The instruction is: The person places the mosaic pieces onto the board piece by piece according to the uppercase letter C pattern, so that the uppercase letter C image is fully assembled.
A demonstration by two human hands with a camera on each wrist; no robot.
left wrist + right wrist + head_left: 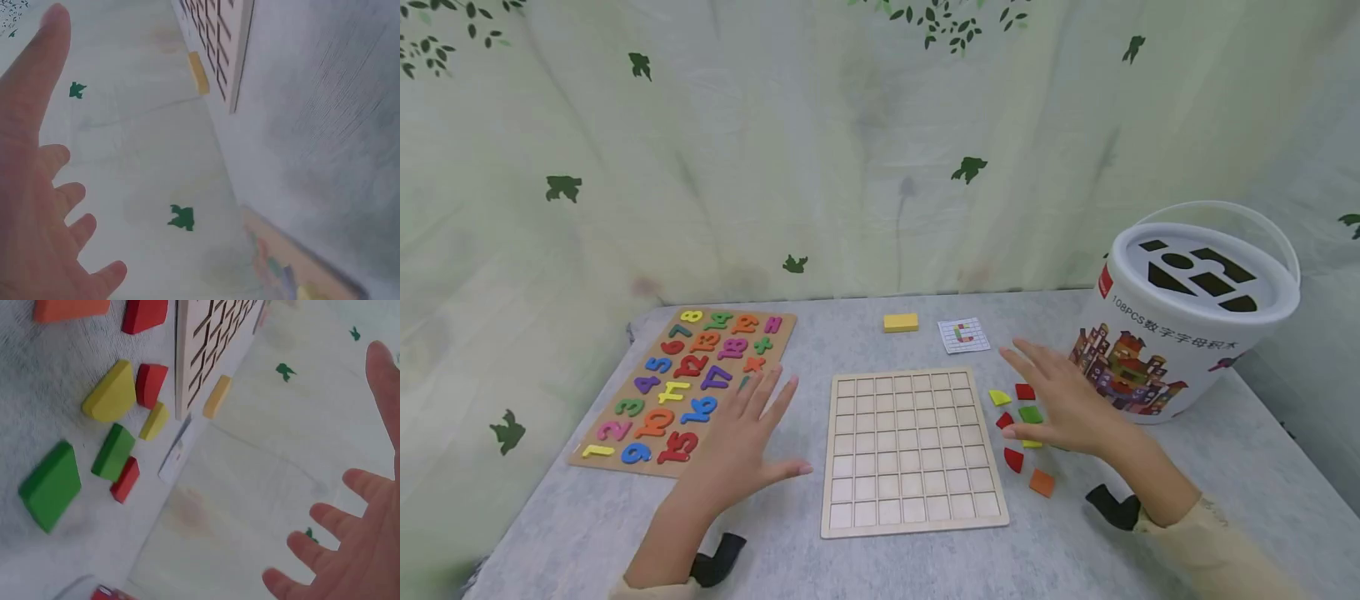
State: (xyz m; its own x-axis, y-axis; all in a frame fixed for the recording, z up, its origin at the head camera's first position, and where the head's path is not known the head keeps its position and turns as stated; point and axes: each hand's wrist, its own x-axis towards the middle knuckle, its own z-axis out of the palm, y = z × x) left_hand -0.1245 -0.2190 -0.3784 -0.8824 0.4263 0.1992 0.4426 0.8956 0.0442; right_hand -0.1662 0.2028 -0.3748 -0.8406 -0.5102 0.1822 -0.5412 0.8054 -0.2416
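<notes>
Presently, I judge the work to be at the ready stage: the grid board carries no pieces in its cells, and the loose coloured pieces, including an orange square and a red quarter-round, lie on the table just beside its right rim. State of the left grip: released, fingers spread, nothing held. State of the right grip: likewise released, raised over the pieces and partly masking them in the head view.

As I read it, the next move calls for lowering the right grip, pinching one piece by its sides and checking its position against the pattern card.

Clearances: the bucket stands beyond the right grip and limits outward travel. The number board lies under the left grip's side; a bare strip separates it from the grid board. The yellow block sits near the far table edge, where the curtain hangs. I find the freest room along the near side of the grid board
</notes>
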